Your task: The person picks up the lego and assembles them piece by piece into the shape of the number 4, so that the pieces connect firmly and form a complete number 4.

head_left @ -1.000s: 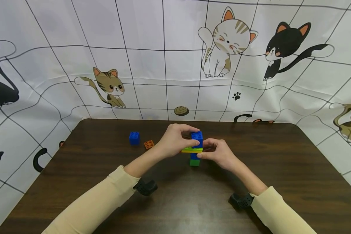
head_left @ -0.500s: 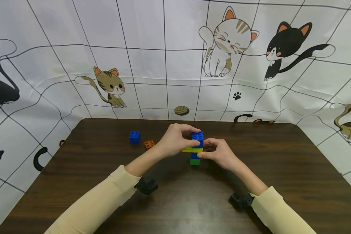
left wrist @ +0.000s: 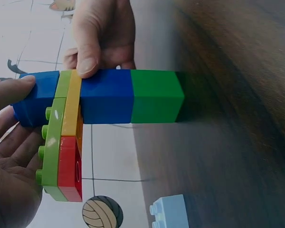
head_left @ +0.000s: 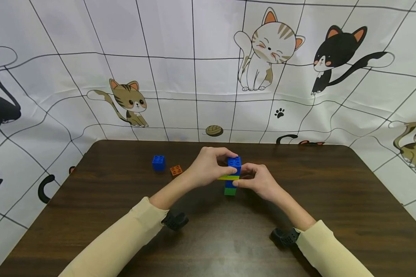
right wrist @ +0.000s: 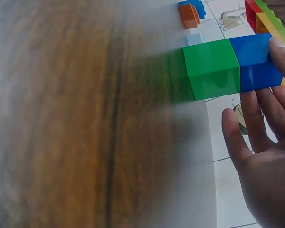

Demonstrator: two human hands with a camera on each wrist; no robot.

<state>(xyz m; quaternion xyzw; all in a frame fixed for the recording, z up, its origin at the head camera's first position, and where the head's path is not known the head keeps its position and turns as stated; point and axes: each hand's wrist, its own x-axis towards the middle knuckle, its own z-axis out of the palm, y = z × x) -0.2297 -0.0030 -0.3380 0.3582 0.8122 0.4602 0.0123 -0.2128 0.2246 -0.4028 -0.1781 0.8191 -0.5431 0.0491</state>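
Observation:
A tower of toy building blocks stands on the table between both hands. My left hand (head_left: 208, 167) pinches the blue block (head_left: 234, 165) at its top between thumb and fingers. Lower down, my right hand (head_left: 261, 182) grips the second blue block (right wrist: 256, 61), its thumb tip close to the yellow block (left wrist: 72, 109). A green block (head_left: 230, 191) forms the base. In the left wrist view, a long lime-green block (left wrist: 53, 147) lies over the yellow block and a red block (left wrist: 69, 166), and these stick out to one side of the tower.
Left of the tower on the dark wooden table (head_left: 208, 238) are a loose blue block (head_left: 158, 163) and an orange block (head_left: 176, 170). A pale blue block (left wrist: 171, 213) shows in the left wrist view. Behind the table hangs a white cat-print curtain (head_left: 173, 77).
Both hands keep their hold on the tower. The left hand and top blue block have shifted very slightly to the right.

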